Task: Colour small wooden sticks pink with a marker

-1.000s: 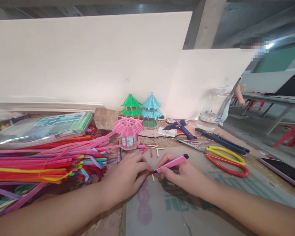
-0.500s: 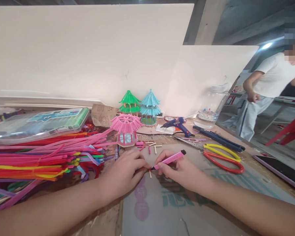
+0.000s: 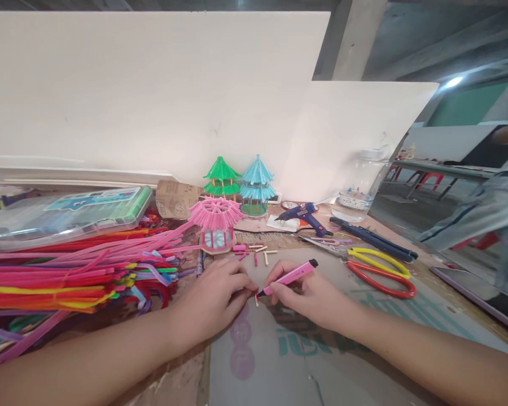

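Note:
My right hand (image 3: pixel 315 296) grips a pink marker (image 3: pixel 292 276), its dark tip touching a short wooden stick (image 3: pixel 257 301) partly coloured pink. The fingers of my left hand (image 3: pixel 220 290) are pinched on the stick's far end, and they hide part of it. Just beyond lie several short sticks (image 3: pixel 270 252), some pale and some pink, beside a pink marker cap (image 3: pixel 239 248). Behind my left hand stands a small pink-roofed model pavilion (image 3: pixel 217 213).
Bundled pipe cleaners (image 3: pixel 68 276) and a clear plastic case (image 3: pixel 80 214) fill the left. Green (image 3: pixel 220 175) and blue (image 3: pixel 257 183) model pavilions stand behind. To the right are a glue gun (image 3: pixel 305 217), scissors (image 3: pixel 381 279), a phone (image 3: pixel 478 296) and a clear jar (image 3: pixel 359 186). A person's leg (image 3: pixel 469 208) is beyond.
The marker tip has shifted slightly along the stick, whose pink part looks longer. My left hand keeps its hold. The person at the right has moved further out of view.

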Motion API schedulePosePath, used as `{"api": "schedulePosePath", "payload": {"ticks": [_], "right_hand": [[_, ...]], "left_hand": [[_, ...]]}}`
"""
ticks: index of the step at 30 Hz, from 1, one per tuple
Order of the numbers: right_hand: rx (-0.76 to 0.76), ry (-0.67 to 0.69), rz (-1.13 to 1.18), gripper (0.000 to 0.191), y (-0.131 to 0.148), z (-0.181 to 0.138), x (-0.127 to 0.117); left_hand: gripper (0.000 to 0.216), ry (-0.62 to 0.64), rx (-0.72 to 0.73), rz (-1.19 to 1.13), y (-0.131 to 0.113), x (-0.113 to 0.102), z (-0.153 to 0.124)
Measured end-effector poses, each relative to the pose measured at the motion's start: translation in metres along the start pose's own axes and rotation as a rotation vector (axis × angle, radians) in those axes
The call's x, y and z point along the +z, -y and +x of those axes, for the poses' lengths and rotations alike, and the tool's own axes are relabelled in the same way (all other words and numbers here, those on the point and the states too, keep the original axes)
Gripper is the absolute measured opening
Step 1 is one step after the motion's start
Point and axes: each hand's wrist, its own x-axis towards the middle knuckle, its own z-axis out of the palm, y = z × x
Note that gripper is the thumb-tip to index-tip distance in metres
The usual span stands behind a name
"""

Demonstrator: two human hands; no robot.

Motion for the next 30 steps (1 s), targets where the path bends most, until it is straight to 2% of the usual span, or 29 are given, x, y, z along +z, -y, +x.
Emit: {"api": "schedulePosePath", "payload": {"ticks": [10,14,21,30], "right_hand": [[0.033,0.062,0.053,0.009,0.0003,-0.0021,-0.0009],[0.009,0.002,0.068,0.007,0.0028,-0.0014,-0.0012],[-0.006,0.029,0.047,0.005,0.0039,-0.0016,-0.0019],[-0.011,-0.028,0.112,0.006,0.0056,-0.0005,-0.0027]], "left_hand": [[0.018,0.015,0.006,0.006,0.0000,-0.0012,0.0021],[0.019,0.012,0.011,-0.010,0.0015,-0.0003,0.0017],[0.019,0.009,0.012,-0.010,0.0028,0.0007,0.0006],[0.021,0.017,-0.005,-0.016,0.0003,0.0004,0.0021]]}}
